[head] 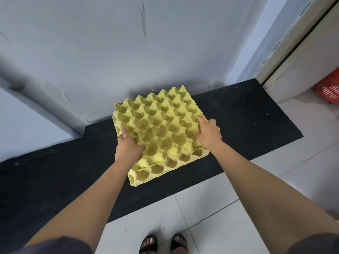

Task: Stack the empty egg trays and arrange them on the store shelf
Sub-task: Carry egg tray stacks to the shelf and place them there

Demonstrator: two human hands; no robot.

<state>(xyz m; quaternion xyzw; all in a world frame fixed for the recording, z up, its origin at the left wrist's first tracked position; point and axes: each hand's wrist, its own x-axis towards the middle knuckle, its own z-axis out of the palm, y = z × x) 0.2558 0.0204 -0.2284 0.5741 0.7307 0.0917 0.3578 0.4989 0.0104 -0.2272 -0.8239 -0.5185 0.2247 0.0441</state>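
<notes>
A yellow egg tray (157,123) lies tilted on top of a second yellow egg tray (156,171), which rests on a black floor strip (247,129) by the wall. The top tray sits shifted toward the wall, so the lower tray's front row of cups shows. My left hand (128,145) grips the top tray's left edge, thumb in a cup. At the tray's right edge, my right hand (209,132) holds it with fingers curled over the cups.
A grey-white wall (110,52) rises right behind the trays. White floor tiles (201,217) lie in front, with my sandalled feet (163,242) at the bottom. A red plastic basket (328,88) stands at the far right beside a white door frame (293,52).
</notes>
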